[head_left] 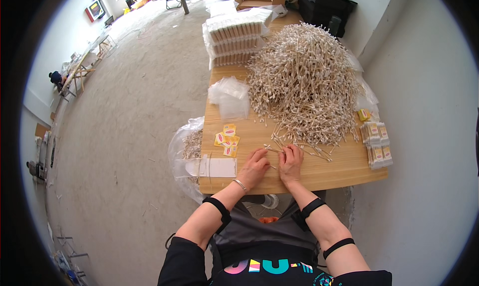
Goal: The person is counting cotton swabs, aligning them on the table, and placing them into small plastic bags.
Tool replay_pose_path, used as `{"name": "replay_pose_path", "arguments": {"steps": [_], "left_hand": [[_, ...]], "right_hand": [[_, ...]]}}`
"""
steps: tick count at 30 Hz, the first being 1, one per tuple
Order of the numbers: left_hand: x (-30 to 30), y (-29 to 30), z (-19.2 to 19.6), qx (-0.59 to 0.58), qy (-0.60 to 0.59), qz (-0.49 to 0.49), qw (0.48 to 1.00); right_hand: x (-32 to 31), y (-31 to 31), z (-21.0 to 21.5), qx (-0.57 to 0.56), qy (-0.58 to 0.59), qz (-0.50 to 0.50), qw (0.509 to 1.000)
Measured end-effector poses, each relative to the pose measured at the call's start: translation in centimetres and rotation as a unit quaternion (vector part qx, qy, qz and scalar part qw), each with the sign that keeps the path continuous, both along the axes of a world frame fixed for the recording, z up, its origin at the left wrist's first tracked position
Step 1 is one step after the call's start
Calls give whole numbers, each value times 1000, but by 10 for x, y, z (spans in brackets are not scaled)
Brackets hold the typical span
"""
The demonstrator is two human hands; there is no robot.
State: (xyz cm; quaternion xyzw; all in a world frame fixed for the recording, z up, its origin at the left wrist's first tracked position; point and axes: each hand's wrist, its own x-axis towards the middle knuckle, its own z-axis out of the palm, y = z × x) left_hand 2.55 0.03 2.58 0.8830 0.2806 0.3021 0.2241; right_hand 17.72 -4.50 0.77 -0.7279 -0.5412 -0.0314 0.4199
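Packs [376, 142] look done at the desk's [344, 169] right edge, a swab heap [309, 81] lies loose, and left hand [255, 167] and right hand [290, 162] curl fingers beside it, pinch unclear.

L hand [253, 168], R hand [290, 164] at few swabs [273, 149], grip unclear; lg. swab pile [309, 81] beyond, on tbl. [349, 164]

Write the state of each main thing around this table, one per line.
Cotton swabs: heaped loose
Wrapped bundles: stacked
Clear bags: flat, overlapping
Yellow cards: scattered, partly overlapping
Small packets: stacked
Cardboard box: open
Plastic bag: holding loose pieces
Left hand: fingers bent
Right hand: fingers bent
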Motion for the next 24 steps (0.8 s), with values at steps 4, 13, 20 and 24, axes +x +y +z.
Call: {"name": "replay_pose_path", "arguments": {"steps": [4, 13, 20, 24], "left_hand": [[-9, -6, 7, -19, -14, 48, 999], [-6, 7, -1, -70, -63, 113, 989], [-23, -12, 1, -32, -11, 51, 998], [-16, -19, 21, 39, 14, 145, 989]], "right_hand": [[2, -1, 1, 5, 9, 9, 1000], [3, 2, 0, 30, 19, 21, 999], [6, 2, 0, 28, 21, 71, 997], [-5, -1, 8, 0, 27, 179, 984]]}}
